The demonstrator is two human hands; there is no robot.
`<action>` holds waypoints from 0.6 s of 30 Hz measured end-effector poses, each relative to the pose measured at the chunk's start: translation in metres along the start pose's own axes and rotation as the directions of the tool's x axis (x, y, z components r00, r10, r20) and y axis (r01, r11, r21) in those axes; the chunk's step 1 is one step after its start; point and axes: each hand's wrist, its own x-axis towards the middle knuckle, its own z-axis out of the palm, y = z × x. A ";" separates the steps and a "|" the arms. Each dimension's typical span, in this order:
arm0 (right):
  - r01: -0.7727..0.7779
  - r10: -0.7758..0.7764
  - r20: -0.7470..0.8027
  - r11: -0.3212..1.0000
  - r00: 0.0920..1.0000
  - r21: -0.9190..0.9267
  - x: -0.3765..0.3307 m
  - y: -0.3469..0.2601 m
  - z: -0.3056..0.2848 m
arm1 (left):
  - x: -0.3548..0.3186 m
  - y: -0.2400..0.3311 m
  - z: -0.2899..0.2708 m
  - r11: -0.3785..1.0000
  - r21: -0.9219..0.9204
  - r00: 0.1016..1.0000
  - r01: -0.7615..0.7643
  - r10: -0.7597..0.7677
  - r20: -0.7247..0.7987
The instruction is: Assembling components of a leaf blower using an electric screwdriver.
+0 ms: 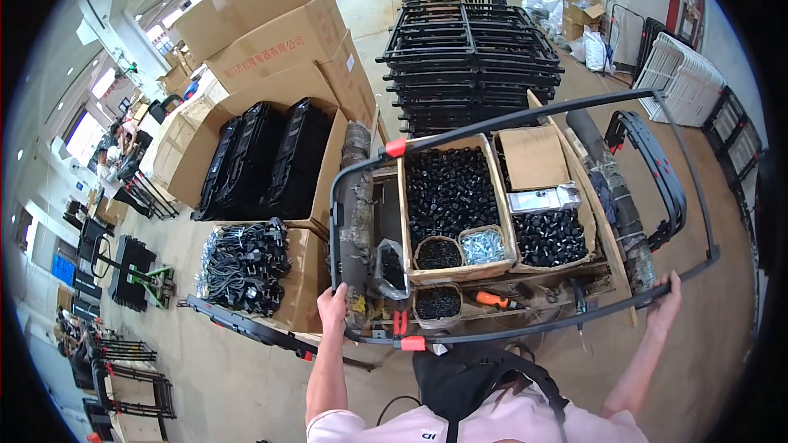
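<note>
A large black tubular frame [591, 317] with rounded corners stretches between my hands, tilted above a workbench. My left hand [332, 308] is closed round its near left corner. Closed on its near right part is my right hand [666, 300]. Red clips [413, 344] sit on the near bar and at the far left corner. Under the frame, a wooden tray [509, 234] holds many small black plastic parts [451, 189], with small tubs of black screws [437, 254] and silver screws [483, 246]. An orange-handled tool [495, 300] and red-handled pliers [400, 322] lie near me.
Wrapped padded rails [355, 189] flank the bench. Cartons [271, 57] stand left, one holding black moulded cases [254, 156]; coiled black cables [246, 267] lie nearer. Beyond the bench rises a stack of black frames [472, 57]. More frames [648, 168] stand right. People work farther off.
</note>
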 end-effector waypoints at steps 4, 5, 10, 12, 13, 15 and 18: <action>-0.080 0.081 0.016 0.994 0.997 -0.072 -0.004 0.025 0.048 | 0.032 -0.024 -0.020 0.997 0.063 0.998 0.049 -0.051 0.035; -0.107 0.110 0.030 0.990 0.993 -0.096 -0.005 0.030 0.052 | 0.038 -0.027 -0.020 0.994 0.067 0.996 0.083 -0.085 0.037; -0.333 0.329 -0.053 0.931 0.943 -0.150 0.022 0.092 0.025 | 0.053 -0.032 -0.030 0.985 0.166 0.999 0.045 -0.048 0.011; -0.379 0.390 0.001 0.896 0.921 -0.229 0.025 0.109 0.020 | 0.049 -0.035 -0.031 0.891 0.447 0.993 -0.079 0.108 -0.038; -0.426 0.434 -0.004 0.884 0.901 -0.194 0.029 0.117 0.020 | 0.048 -0.043 -0.029 0.742 0.642 0.945 -0.192 0.315 -0.081; -0.476 0.475 -0.035 0.870 0.879 -0.129 0.030 0.129 0.017 | 0.043 -0.049 -0.016 0.570 0.792 0.878 -0.218 0.469 -0.096; -0.520 0.515 -0.065 0.850 0.854 -0.091 0.028 0.146 0.000 | 0.039 -0.052 -0.005 0.538 0.821 0.869 -0.189 0.481 -0.115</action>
